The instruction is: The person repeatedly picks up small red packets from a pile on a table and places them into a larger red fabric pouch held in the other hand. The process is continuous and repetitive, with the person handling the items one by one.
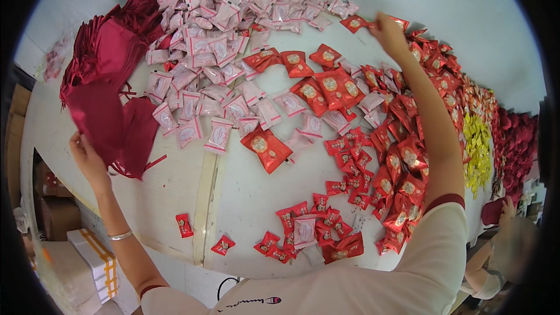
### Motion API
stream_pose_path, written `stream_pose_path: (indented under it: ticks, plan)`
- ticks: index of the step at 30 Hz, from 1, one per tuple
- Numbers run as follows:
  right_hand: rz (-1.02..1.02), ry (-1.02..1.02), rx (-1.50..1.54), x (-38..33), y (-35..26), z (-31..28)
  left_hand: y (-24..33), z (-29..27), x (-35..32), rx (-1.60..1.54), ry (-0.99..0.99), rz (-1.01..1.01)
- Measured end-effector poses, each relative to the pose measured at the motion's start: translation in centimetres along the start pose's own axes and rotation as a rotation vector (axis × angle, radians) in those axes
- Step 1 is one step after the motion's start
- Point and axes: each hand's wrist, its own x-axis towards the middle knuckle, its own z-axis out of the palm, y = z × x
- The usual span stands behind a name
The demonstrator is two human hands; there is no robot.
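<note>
At the left table edge my left hand [88, 160] grips the edge of a dark red drawstring pouch [96, 119]. Another pouch of the same red [139, 137] lies beside it, below a stack of folded ones [119, 41]. My right arm reaches to the far side, where my right hand [388, 34] is closed on the end of a red packet [353, 23]; its fingertips are partly hidden. A second red packet [400, 23] shows just behind that hand. Between my arms lie several larger red packets [333, 88] with round pale emblems.
Pink-and-white packets [216, 17] heap at the back. Small red wrapped pieces [356, 163] and more red packets [402, 198] lie along the right, with yellow wrapped pieces [477, 146] beyond. Another person [496, 256] works at far right. A white box [93, 262] stands below left.
</note>
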Motion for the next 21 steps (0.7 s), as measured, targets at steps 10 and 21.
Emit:
stream_pose_path:
  ticks: [10, 21]
  plan:
    - [-0.158, -0.251, -0.226, 3.9, -5.4, 7.3, 7.1, -2.2, -2.6, 0.025, -0.099, -0.003]
    - [0.210, -0.506, 0.267, -1.4, -0.2, 3.8, 5.7, 1.9, -6.5, 0.490, -0.601, 0.325]
